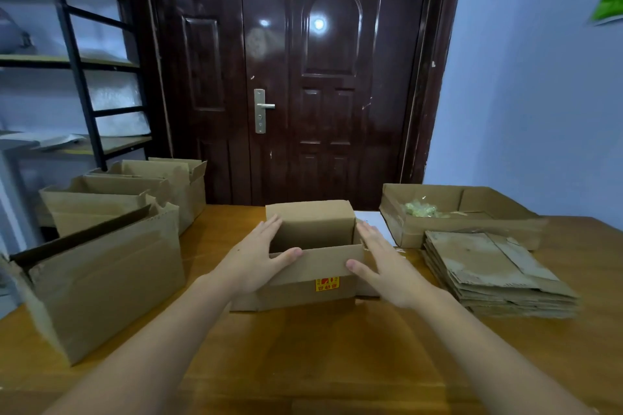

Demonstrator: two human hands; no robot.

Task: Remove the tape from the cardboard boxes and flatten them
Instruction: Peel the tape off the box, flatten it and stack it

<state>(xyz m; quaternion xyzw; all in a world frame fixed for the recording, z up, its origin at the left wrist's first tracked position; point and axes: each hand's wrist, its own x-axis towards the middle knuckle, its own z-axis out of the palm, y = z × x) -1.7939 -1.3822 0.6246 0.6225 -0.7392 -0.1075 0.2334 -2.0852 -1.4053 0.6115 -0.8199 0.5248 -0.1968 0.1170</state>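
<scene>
Left hand (259, 256) and right hand (381, 259) flanking small open box (313, 266) at table (303, 364) centre, fingers lying straight, thumbs touching near wall; box looking light, thin-walled, likely collapsing under opposite-corner pressure; flattened stack (495, 273) lying beyond at right, unopened-out boxes (111, 212) waiting far left

Dim, bluish indoor light from above and behind the camera. Two round glare spots on the glossy door (323, 77), with softer sheen down its panels. Soft, short shadows under the box (312, 266) and beside the stack (495, 273) on the table (337, 354). Strong wide-angle bending at the edges: shelf (67, 61) leaning inward, door frame bowed. Overall slightly soft; forearms and near table edge blurred, corners smeared.
</scene>
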